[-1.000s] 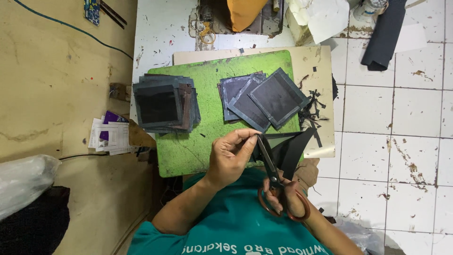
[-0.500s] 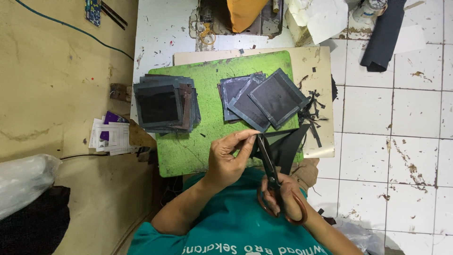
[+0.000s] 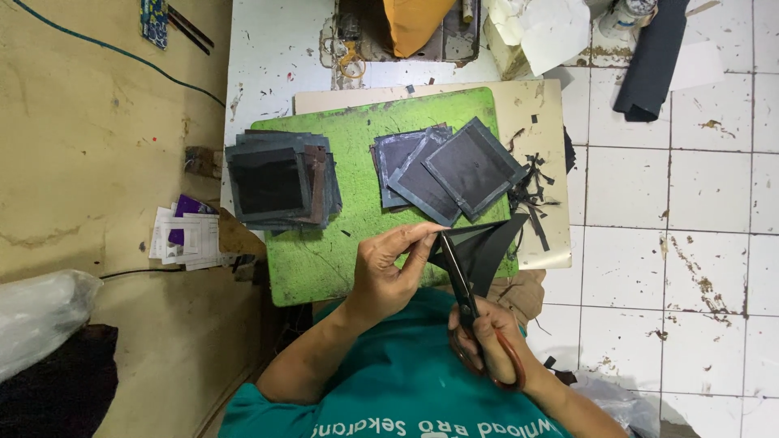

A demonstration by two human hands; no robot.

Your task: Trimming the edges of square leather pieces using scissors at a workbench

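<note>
Black sheet material, a dark angular piece (image 3: 483, 247), sits pinched at its left corner by the left hand (image 3: 389, 272), fingers closed on it, over the near edge of the green cutting mat (image 3: 341, 243); the right hand (image 3: 487, 349) grips red-handled scissors (image 3: 466, 292), blades pointing away from the body and meeting the piece just right of the left fingertips; a stack of dark squares (image 3: 276, 182) lies left on the mat, trimmed squares (image 3: 446, 170) ahead, thin offcuts (image 3: 531, 191) to the right.
</note>
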